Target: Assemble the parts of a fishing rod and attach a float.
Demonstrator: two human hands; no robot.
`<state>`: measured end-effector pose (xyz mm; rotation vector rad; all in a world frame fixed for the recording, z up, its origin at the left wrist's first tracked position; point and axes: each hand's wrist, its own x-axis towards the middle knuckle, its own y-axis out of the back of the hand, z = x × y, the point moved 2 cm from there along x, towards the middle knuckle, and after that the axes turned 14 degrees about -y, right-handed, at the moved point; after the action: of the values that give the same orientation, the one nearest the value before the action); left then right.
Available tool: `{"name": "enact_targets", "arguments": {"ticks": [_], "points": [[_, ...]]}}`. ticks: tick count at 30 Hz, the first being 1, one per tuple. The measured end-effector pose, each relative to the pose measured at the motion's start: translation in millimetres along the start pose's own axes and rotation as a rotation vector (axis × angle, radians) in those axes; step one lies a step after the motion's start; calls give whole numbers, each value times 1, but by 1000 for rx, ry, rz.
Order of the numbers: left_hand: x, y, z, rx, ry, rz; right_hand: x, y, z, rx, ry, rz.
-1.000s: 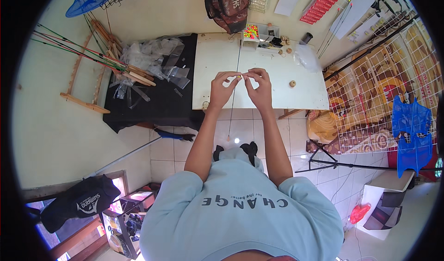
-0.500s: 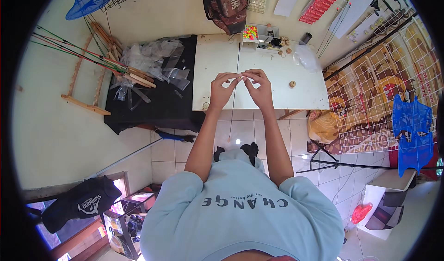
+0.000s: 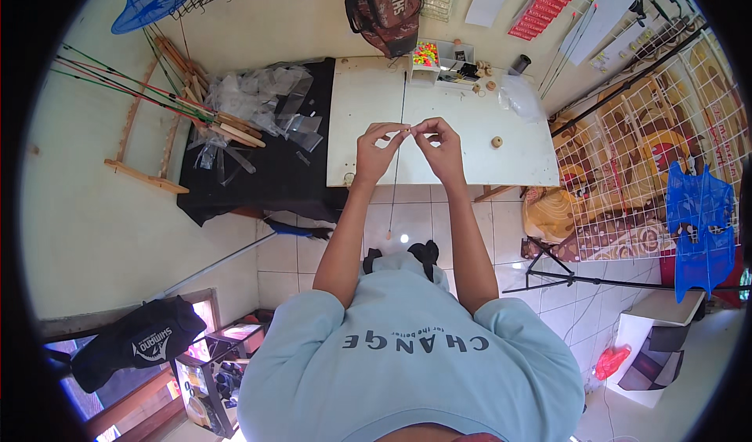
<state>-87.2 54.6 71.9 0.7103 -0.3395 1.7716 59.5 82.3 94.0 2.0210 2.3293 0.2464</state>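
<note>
Over the front part of the white table, my left hand and my right hand meet fingertip to fingertip. Each has thumb and forefinger pinched. Something tiny and pale sits between the tips, too small to name. A thin dark rod runs lengthwise beneath my hands and sticks out past the table's near edge, ending in a small light tip above the floor. To the right of my right hand lies a small round wooden-coloured piece.
A white tray of bright beads stands at the table's back, beside small round pieces and a clear plastic bag. Plastic wrappers and wooden-handled rods cover the black cloth at left. A white wire grid stands at right.
My right hand's fingers have drawn in slightly, its forefinger curling closer to the thumb. The left hand stays almost where it was. The whole view has shifted very slightly.
</note>
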Motion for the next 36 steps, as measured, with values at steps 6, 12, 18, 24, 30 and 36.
{"name": "enact_targets", "arguments": {"ticks": [6,12,18,24,30,36], "points": [[0,-1,2,20,-17,-8,-1,-1,0,-26,-31,-12],[-1,-1,0,6,-23,11,0,0,0,40,-56,-26],[1,-1,3,16,-11,3,4,-1,5,109,-111,3],[1,0,0,12,-17,8,1,-4,-11,83,-37,-13],[2,1,-2,18,-16,8,6,-3,-4,54,-39,4],[0,2,-4,4,26,33,1,-7,-15,-93,-7,38]]}}
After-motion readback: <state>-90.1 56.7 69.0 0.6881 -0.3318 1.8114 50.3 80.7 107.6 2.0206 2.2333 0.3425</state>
